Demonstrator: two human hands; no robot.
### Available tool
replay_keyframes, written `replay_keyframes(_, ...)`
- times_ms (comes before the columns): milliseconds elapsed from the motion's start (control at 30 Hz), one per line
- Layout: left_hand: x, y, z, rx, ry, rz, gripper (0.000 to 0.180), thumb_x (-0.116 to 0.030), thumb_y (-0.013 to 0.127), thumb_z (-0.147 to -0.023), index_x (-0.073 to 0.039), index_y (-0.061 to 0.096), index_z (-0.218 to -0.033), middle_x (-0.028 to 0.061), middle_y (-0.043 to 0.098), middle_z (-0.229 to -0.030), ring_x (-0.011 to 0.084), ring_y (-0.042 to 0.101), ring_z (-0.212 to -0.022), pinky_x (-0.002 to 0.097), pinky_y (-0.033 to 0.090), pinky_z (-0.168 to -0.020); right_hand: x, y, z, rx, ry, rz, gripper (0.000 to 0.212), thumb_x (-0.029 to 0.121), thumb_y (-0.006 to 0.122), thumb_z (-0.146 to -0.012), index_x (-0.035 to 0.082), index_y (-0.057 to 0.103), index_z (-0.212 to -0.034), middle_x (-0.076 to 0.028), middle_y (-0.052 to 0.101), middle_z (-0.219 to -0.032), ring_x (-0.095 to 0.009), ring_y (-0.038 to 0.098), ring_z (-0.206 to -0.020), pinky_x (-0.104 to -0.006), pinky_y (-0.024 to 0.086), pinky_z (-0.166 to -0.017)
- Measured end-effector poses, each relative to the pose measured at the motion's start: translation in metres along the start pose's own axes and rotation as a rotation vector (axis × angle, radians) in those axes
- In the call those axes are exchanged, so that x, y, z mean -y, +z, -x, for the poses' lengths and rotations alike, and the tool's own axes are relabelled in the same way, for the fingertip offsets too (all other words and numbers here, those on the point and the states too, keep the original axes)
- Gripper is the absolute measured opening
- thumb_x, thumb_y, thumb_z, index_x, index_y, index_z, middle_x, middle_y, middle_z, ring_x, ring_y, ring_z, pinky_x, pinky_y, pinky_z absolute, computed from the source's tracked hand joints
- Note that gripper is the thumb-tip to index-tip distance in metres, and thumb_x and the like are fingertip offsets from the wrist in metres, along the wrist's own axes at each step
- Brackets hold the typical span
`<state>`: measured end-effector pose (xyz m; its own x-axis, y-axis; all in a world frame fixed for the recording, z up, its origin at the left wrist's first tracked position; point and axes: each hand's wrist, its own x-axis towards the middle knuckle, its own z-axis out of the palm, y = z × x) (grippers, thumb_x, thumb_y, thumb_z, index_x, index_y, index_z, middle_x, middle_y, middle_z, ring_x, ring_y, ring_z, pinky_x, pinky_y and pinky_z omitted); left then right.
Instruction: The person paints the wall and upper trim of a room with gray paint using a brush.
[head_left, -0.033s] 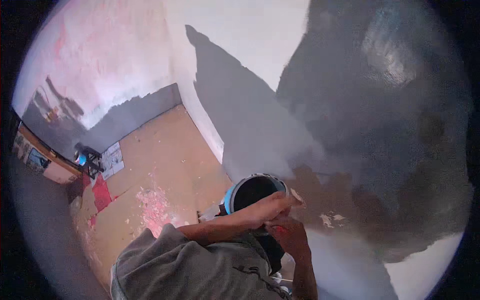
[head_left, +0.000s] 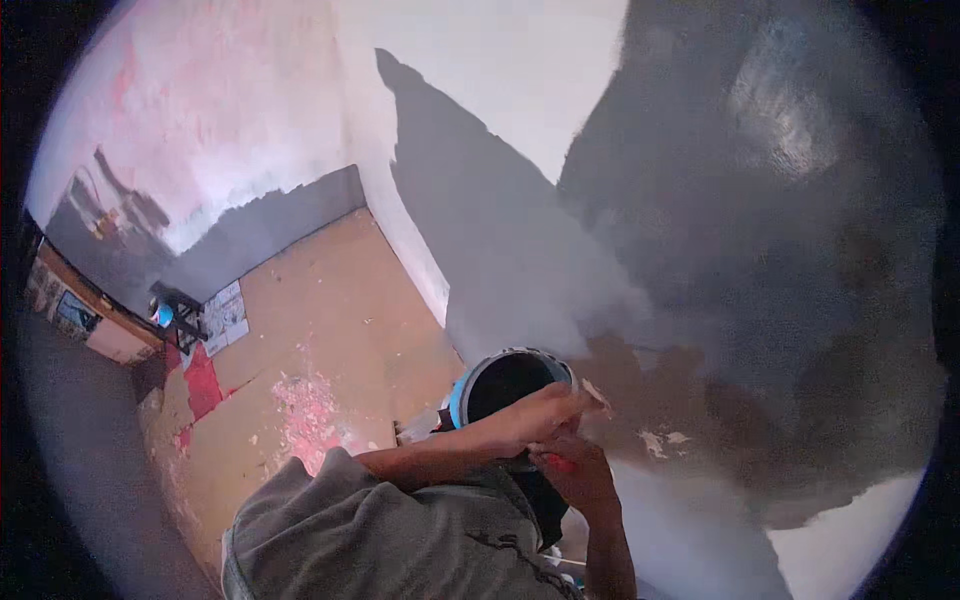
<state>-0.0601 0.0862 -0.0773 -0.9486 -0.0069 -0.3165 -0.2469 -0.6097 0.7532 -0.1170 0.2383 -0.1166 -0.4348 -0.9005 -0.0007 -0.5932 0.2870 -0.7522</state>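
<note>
My left hand (head_left: 548,412) reaches across the near rim of a paint bucket (head_left: 457,402), its fingers closed. A small pale patch shows at the fingertips, and I cannot tell if it is something held or part of the wall behind. Just below, my right hand (head_left: 575,470) is closed and touches or nearly touches the left one. A red spot shows on it, too small to tell if it is paint or a held thing. The bucket is blue outside and dark inside, and my left forearm hides part of its front.
A wall (head_left: 510,230) with grey paint over white rises close on the right. Brown floor sheeting (head_left: 320,280) with pink paint splashes lies to the left. A small dark stool (head_left: 180,318) stands at the far left, beside a printed sheet (head_left: 226,318).
</note>
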Motion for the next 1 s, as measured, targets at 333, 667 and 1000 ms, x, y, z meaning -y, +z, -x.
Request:
replay_keyframes(333,0.009,0.004,-0.003,-0.038,-0.021,-0.098,0.03,-0.029,0.051,-0.082,-0.002,0.053,-0.095,0.0025,0.047,-0.08,0.0124,0.045,-0.075,0.0252,0.037,-0.071,-0.007,0.005,-0.027,0.191,0.058,0.227,0.037,0.03,0.065,-0.072,0.003,0.058,-0.096,-0.014,0.06,-0.09,-0.026,0.058,-0.086,-0.0359,0.043,-0.076)
replay_keyframes(667,0.003,0.022,-0.01,0.134,-0.132,-0.106,0.027,-0.029,0.053,-0.081,-0.004,0.051,-0.09,0.0004,0.05,-0.079,0.0101,0.046,-0.075,0.0244,0.038,-0.068,-0.044,0.006,0.005,0.173,0.15,0.274,0.052,0.031,0.058,-0.077,0.004,0.04,-0.119,-0.017,0.042,-0.121,-0.027,0.041,-0.111,-0.0408,0.029,-0.095)
replay_keyframes(1000,-0.011,0.032,0.002,0.068,-0.111,0.037,0.02,-0.027,0.053,-0.082,-0.009,0.048,-0.086,-0.0047,0.038,-0.063,0.0048,0.033,-0.054,0.0212,0.027,-0.049,0.031,-0.044,0.03,-0.24,0.338,-0.206,0.017,0.015,0.066,-0.072,0.005,0.065,-0.086,-0.01,0.064,-0.082,-0.02,0.062,-0.075,-0.029,0.048,-0.068)
